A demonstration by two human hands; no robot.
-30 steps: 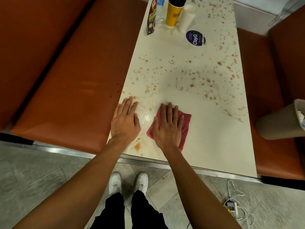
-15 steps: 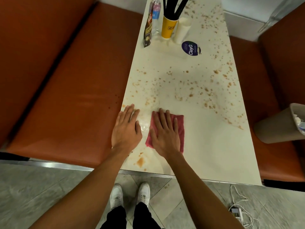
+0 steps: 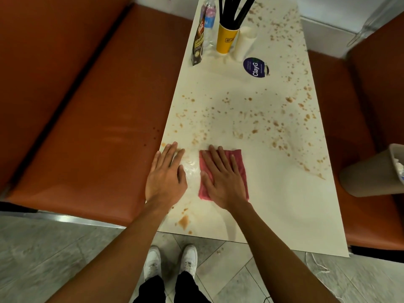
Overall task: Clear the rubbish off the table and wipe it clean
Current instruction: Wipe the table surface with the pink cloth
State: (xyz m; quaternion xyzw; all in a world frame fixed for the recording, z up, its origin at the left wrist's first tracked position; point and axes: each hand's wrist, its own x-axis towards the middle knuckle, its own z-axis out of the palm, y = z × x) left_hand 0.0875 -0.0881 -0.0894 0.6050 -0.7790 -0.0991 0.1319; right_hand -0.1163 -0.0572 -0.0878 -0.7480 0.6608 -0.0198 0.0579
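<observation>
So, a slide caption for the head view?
Right hand presses pink cloth on stained table; left hand flat beside it.

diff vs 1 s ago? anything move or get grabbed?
The right hand, flat on the red cloth, pushed it slightly away from the near edge and turned it from skewed to straight. The left hand edged forward too, flat on the table. Nothing gripped or released. Cup, bottle, bin and stains unchanged.

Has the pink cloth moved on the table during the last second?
Yes. The pink cloth under the right hand has slid away from the large brown stain by the near edge of the table, toward the far end.
</observation>
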